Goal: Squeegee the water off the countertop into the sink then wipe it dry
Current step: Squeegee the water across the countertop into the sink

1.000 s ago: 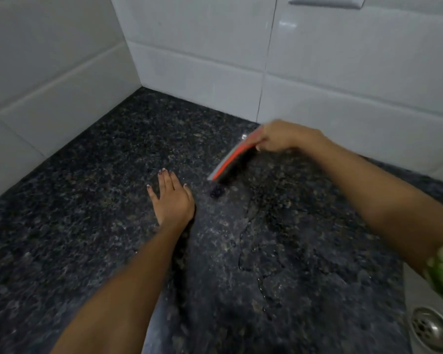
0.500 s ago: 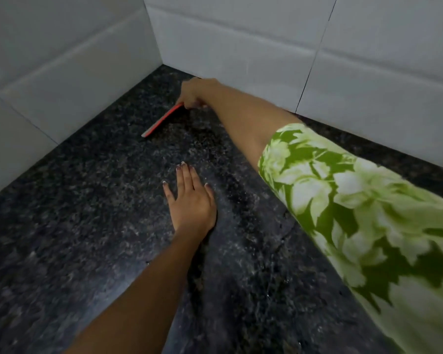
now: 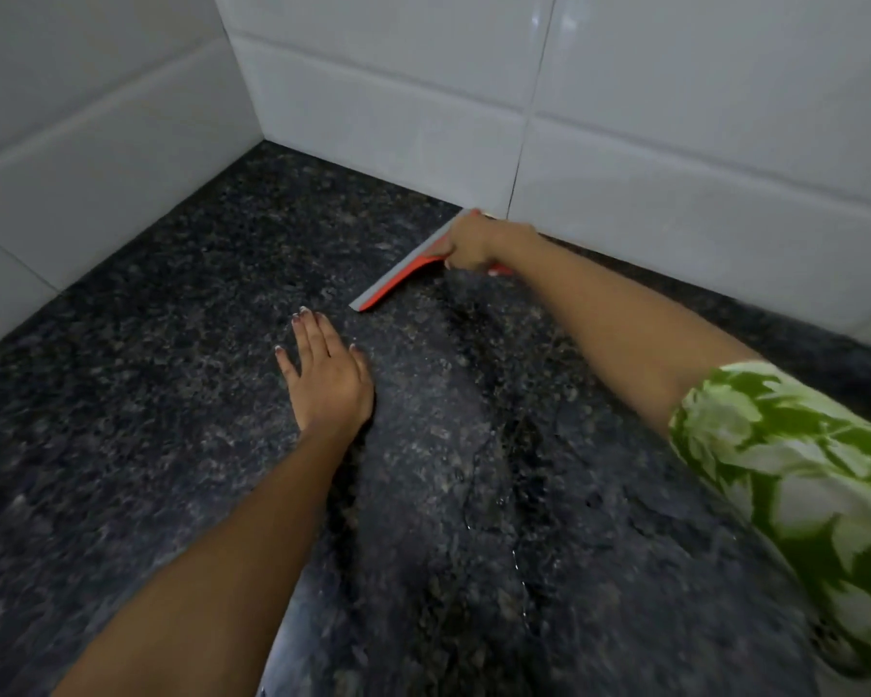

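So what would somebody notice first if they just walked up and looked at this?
Probably the bright orange squeegee, gripped by the right hand near the back wall, its blade angled across the dark speckled countertop. Next, the left hand pressed flat on the counter in the middle, fingers spread. The green and white leafy sleeve at the right edge stands out too.

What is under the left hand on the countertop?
The left hand lies flat, palm down, on the dark speckled countertop. Nothing shows beneath it; whatever its palm covers is hidden.
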